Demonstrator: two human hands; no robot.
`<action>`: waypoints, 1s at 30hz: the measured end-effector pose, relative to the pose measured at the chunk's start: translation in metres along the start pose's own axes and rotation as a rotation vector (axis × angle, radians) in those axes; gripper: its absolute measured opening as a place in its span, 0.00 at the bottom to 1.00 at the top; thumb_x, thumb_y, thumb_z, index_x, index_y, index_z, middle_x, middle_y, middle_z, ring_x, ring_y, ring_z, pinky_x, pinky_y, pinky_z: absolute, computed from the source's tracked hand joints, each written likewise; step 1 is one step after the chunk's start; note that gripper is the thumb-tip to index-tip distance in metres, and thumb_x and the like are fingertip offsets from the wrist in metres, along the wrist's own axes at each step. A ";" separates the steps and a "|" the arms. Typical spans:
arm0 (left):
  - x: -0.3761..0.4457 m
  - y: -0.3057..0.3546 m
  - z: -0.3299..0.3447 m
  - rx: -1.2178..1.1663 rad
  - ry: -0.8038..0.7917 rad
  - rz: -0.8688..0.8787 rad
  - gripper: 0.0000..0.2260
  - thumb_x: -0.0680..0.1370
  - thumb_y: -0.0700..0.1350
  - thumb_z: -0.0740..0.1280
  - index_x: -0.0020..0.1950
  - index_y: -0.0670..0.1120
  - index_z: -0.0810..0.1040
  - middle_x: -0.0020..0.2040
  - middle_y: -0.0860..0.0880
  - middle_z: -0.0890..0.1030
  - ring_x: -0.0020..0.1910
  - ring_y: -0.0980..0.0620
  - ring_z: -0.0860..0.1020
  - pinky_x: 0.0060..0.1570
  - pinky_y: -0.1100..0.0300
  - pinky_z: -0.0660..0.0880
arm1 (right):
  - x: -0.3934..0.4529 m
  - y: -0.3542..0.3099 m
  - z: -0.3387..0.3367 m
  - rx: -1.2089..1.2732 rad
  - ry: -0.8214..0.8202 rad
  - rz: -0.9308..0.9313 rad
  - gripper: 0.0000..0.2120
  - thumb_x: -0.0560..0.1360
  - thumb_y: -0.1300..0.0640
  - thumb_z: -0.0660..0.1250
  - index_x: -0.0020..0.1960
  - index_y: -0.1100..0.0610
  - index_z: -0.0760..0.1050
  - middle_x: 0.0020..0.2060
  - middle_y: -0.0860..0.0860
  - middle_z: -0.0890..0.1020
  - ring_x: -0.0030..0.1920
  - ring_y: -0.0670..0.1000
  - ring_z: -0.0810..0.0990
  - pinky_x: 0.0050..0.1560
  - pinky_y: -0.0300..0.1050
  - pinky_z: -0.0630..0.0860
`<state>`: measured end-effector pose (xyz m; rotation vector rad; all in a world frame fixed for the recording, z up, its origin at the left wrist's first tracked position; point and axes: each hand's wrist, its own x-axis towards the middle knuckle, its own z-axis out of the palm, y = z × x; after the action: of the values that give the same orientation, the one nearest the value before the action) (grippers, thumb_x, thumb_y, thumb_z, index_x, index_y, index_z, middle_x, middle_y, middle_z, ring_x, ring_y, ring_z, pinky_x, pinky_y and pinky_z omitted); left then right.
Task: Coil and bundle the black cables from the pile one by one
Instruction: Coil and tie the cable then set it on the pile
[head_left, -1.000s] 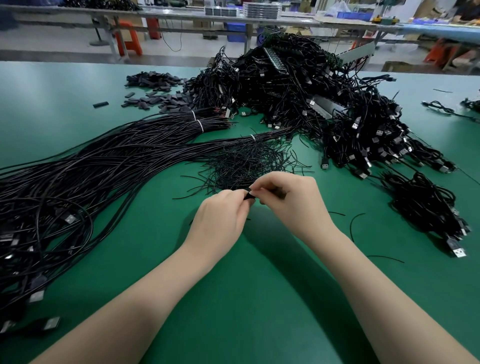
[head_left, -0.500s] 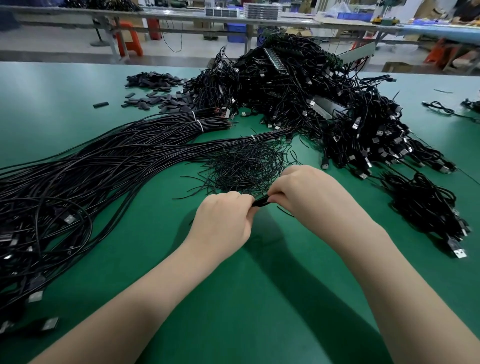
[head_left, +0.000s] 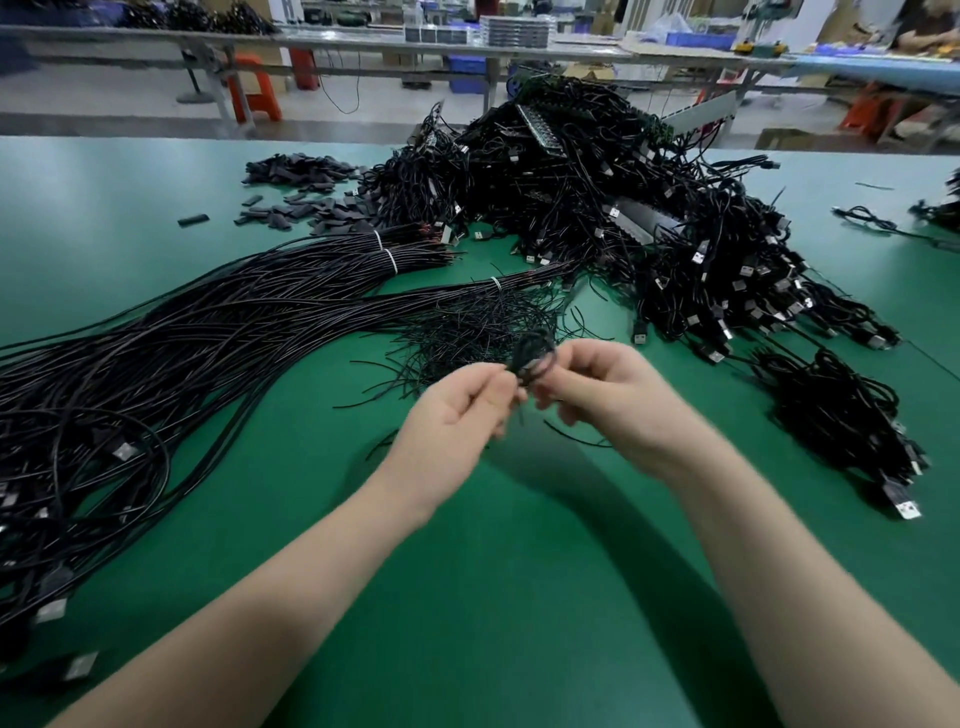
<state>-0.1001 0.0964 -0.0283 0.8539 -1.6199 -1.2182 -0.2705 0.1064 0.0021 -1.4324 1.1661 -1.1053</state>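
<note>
Your left hand (head_left: 460, 410) and right hand (head_left: 605, 387) are motion-blurred, hiding how the coiled cable (head_left: 532, 358) is tied. The loose cables (head_left: 156, 374) run off the left edge.

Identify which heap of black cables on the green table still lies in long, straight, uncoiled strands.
The heap on the left: its cables run long and straight, tied with white bands. The big pile at the back and the small one at right are coiled bundles.

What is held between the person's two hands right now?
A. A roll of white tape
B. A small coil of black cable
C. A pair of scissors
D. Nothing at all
B: the left hand and right hand both pinch a small coil of black cable, lifted above the green table in front of the pile of thin black ties.
</note>
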 end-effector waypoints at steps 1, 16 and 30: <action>0.000 -0.007 0.001 -0.044 0.118 -0.056 0.12 0.81 0.49 0.61 0.39 0.55 0.80 0.32 0.56 0.72 0.34 0.58 0.69 0.39 0.60 0.69 | 0.003 0.008 0.016 -0.065 0.118 -0.057 0.09 0.75 0.62 0.70 0.36 0.54 0.76 0.30 0.45 0.78 0.30 0.40 0.73 0.33 0.34 0.68; -0.007 -0.030 0.003 0.125 0.391 -0.008 0.15 0.82 0.42 0.62 0.37 0.53 0.79 0.31 0.60 0.78 0.32 0.63 0.74 0.35 0.71 0.71 | 0.000 0.047 0.063 0.135 0.354 -0.054 0.03 0.72 0.60 0.74 0.43 0.55 0.81 0.35 0.50 0.84 0.36 0.47 0.82 0.42 0.43 0.80; -0.007 -0.030 0.003 -0.031 0.334 -0.051 0.07 0.81 0.41 0.64 0.48 0.49 0.81 0.34 0.58 0.81 0.34 0.61 0.78 0.39 0.67 0.75 | 0.003 0.051 0.051 0.364 0.272 0.066 0.04 0.71 0.61 0.75 0.43 0.58 0.81 0.36 0.55 0.85 0.34 0.50 0.83 0.38 0.37 0.77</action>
<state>-0.1009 0.0953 -0.0593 1.0243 -1.3138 -1.0668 -0.2263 0.1052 -0.0556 -0.9791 1.1184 -1.4142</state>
